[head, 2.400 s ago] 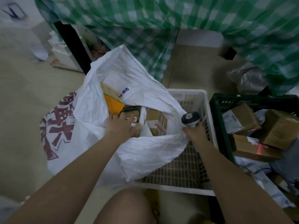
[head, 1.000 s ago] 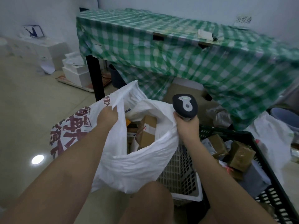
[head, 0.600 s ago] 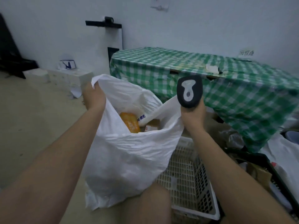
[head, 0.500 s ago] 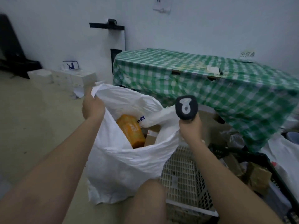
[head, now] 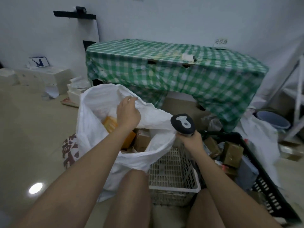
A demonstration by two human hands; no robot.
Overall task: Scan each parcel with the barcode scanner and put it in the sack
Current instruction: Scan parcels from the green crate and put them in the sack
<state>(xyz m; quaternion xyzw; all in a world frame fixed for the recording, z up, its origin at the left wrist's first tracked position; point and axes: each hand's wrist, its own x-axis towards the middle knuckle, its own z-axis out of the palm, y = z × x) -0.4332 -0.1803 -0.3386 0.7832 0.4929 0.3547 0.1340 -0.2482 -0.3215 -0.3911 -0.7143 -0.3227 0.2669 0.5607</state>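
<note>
The white sack [head: 97, 129] stands open on the floor in front of my knees. An orange parcel [head: 111, 123] and brown cardboard parcels [head: 141, 140] lie inside it. My left hand [head: 127, 112] hovers over the sack's mouth near its far rim, fingers relaxed and holding nothing. My right hand [head: 191, 139] grips the handle of the black barcode scanner [head: 182, 123], head upward, right at the sack's right rim. More cardboard parcels [head: 232, 152] lie in the black crate [head: 266, 191] to the right.
A white slatted basket [head: 174, 186] sits between the sack and the black crate. Behind stands a table under a green checked cloth [head: 164, 68]. White boxes [head: 41, 78] are stacked at the left wall, and a blue bucket [head: 273, 120] stands at the right.
My left hand has let go of the sack's left rim and moved right over its mouth. The sack has sunk lower. My right hand with the scanner came down slightly.
</note>
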